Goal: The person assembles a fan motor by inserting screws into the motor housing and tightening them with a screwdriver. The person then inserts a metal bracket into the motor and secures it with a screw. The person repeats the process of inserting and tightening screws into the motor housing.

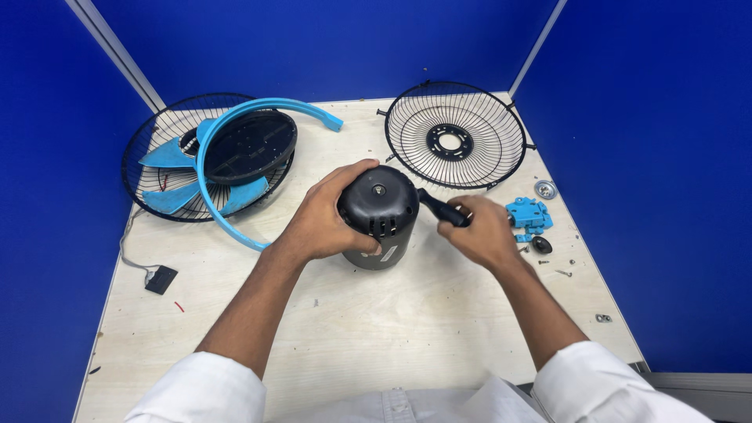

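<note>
A dark grey fan motor housing (pixel 381 205) stands upright in the middle of the pale wooden table (pixel 376 329). My left hand (pixel 323 223) wraps around its left side and holds it. My right hand (pixel 482 231) grips the black handle of a screwdriver (pixel 441 209), whose front end points at the housing's upper right side. The tip is hidden behind the housing.
A black wire fan guard with blue blades, a blue ring (pixel 235 149) and a dark disc lies at the back left. A second wire guard (pixel 456 135) leans at the back right. Blue plastic parts (pixel 528 215), a black knob, a metal washer and loose screws lie right of my right hand. A small black block (pixel 161 279) on a cable sits at the left edge.
</note>
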